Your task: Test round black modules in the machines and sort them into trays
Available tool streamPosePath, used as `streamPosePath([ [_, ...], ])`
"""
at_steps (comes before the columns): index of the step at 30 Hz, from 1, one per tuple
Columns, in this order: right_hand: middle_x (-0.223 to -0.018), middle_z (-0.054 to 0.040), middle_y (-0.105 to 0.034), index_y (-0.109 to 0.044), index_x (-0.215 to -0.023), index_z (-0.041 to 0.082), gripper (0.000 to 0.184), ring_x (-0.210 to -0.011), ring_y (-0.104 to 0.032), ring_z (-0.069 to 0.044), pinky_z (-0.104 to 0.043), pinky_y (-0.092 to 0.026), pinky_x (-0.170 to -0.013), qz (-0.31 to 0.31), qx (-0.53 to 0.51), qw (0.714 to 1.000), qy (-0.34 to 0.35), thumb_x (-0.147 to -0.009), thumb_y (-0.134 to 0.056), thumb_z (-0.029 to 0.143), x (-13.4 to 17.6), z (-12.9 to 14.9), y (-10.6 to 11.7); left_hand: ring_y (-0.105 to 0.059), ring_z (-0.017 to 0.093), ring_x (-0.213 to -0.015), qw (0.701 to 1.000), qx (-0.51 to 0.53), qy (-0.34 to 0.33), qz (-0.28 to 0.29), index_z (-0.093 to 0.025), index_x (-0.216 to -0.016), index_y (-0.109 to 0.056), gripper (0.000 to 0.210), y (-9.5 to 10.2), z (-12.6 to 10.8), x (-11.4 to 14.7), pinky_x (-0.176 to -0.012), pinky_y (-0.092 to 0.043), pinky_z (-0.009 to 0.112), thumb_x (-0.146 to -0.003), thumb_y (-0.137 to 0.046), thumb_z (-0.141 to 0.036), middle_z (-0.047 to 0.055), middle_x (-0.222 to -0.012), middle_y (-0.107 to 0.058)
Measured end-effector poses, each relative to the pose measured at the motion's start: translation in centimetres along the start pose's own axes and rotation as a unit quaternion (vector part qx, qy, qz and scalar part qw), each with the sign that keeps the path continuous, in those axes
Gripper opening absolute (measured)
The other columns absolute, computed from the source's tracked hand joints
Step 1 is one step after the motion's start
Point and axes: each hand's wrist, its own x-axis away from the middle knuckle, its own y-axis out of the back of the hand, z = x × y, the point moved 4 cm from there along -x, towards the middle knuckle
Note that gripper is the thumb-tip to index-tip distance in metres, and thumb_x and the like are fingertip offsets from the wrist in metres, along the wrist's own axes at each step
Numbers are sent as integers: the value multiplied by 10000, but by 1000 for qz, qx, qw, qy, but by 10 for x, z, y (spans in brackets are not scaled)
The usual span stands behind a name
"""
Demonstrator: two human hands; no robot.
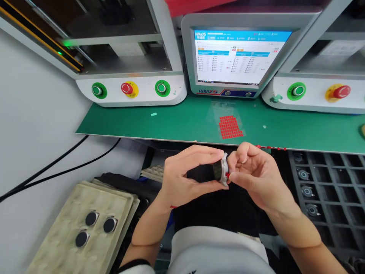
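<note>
My left hand [182, 171] grips a smartwatch body [224, 169] by its edges, between thumb and fingers. The watch stands on its side, its dark face toward my left palm and its silver case toward the right. My right hand [253, 175] is closed, with the fingers curled and the thumb tip at the case's side. A small red sticker [228, 176] shows between that thumb and the watch; the fingertips partly hide it. Just beyond my hands, a sheet of small red stickers [230, 127] lies on the green bench [128, 120].
On the left, a beige moulded tray [65, 213] carries three round watch bodies. A black compartment tray [327, 182] at right holds several watch parts. Behind are a monitor [242, 57] and white machine panels [137, 89] with buttons. Red bits [270, 147] line the bench edge.
</note>
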Motion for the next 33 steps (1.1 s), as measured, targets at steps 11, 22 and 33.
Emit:
streamPosePath([
  [11, -715, 47, -648, -568, -787, 218, 269, -603, -627, -89, -224, -573, -594, -7, 5, 1000, -11, -736, -808, 109, -2, -1, 2, -724, 191, -889, 999, -30, -14, 0, -267, -1114, -717, 477, 1, -2, 1, -806, -621, 308, -666, -879, -228, 57, -1057, -753],
  [22, -730, 52, -534, -542, -770, 209, 372, -579, -566, -80, -199, -538, -498, -31, -62, 996, -58, -631, -886, 231, -8, -11, 0, -730, 208, -924, 990, 137, 26, 4, -254, -1149, -729, 531, -6, 19, 2, -766, -641, 283, -645, -891, -214, 88, -1097, -739],
  [33, -781, 10, -578, -588, -776, 211, 163, -702, -577, -113, -236, -503, -658, -187, -19, 980, 61, -762, -749, 190, 8, -26, 29, -676, 132, -652, 813, 489, 313, -40, -138, -1062, -648, 268, -43, 42, 26, -501, -569, 206, -943, -566, -364, 114, -957, -721],
])
